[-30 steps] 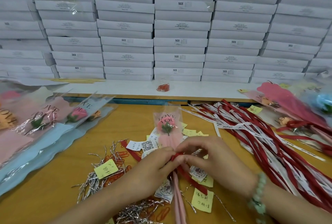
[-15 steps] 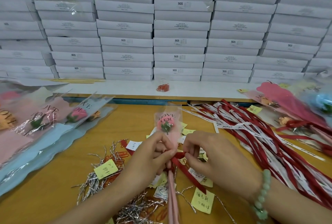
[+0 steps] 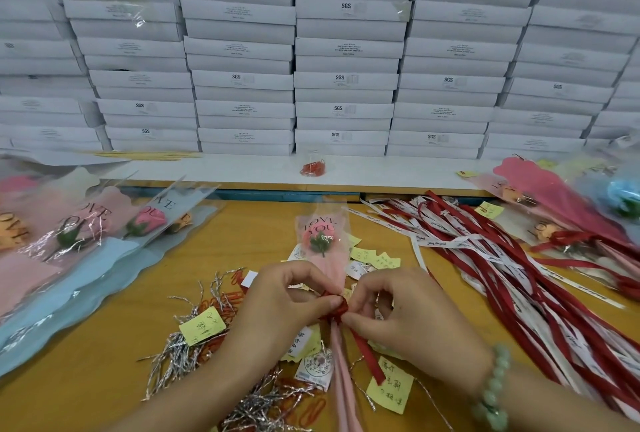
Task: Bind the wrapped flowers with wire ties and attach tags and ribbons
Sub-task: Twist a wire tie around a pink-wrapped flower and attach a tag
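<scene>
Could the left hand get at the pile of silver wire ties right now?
Probably yes, once freed. The wire ties lie in the open on the table just beside the left hand, with nothing between them. But its fingers pinch the ribbon on the flower, so it must let go first.

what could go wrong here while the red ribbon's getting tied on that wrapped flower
The left hand and right hand only pinch the red ribbon with fingertips at the neck of the wrapped flower, so the knot may slip loose. The ribbon's free tail ends on a yellow tag, with silver wire ties scattered around; pulling could drag or snag them.
</scene>
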Available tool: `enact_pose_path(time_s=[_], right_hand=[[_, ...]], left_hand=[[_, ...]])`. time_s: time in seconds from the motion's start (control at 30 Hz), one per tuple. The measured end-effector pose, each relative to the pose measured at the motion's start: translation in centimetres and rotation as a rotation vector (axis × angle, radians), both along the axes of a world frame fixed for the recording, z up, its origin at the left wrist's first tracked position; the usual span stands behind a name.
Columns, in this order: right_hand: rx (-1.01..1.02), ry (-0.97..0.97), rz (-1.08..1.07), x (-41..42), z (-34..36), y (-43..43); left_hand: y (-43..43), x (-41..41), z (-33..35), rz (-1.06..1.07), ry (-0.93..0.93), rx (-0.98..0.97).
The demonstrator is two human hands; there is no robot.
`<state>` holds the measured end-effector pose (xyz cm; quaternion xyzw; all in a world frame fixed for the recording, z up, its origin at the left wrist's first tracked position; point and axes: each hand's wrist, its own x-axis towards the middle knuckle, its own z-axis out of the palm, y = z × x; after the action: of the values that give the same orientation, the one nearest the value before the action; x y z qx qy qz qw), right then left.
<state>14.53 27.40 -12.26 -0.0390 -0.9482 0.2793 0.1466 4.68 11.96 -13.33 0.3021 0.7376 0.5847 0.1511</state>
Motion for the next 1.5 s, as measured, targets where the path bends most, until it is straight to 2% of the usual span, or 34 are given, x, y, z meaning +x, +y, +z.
enact_pose_path(time_s=[0.17, 0.27, 0.4, 0.7, 0.8, 0.97, 1.13, 1.27, 1.5], right_hand=[[0.022, 0.127, 0.06, -0.3, -0.7, -0.2], [-0.061, 0.1, 0.109, -0.5, -0.9, -0.6], [-0.028, 0.075, 0.111, -0.6, -1.1, -0.6], [-0.047, 0.053, 0.081, -0.9, -1.3, -0.4], [-0.184, 0.028, 0.056, -1.0, -1.1, 0.0], [-0.607, -0.114, 0.121, -1.0, -0.6, 1.3], [-0.715, -0.131, 0.125, -1.1, -0.5, 1.8], [-0.65, -0.138, 0.046, -1.2, -0.5, 2.3], [-0.289, -0.177, -0.059, -1.1, 0.1, 3.1]], left_hand=[[0.0, 0.2, 0.2, -0.036, 0.103, 0.013], [0.0, 0.2, 0.3, -0.02, 0.135, 0.009], [-0.1, 0.3, 0.3, -0.042, 0.152, 0.012], [-0.1, 0.5, 0.4, -0.053, 0.425, -0.023], [-0.3, 0.3, 0.4, -0.059, 0.481, -0.039], [-0.6, 0.1, 0.2, -0.032, 0.582, -0.079], [-0.6, 0.2, 0.3, -0.026, 0.598, -0.12], [-0.7, 0.4, 0.5, -0.025, 0.579, -0.16], [-1.1, 0.9, 1.3, -0.077, 0.605, -0.35]])
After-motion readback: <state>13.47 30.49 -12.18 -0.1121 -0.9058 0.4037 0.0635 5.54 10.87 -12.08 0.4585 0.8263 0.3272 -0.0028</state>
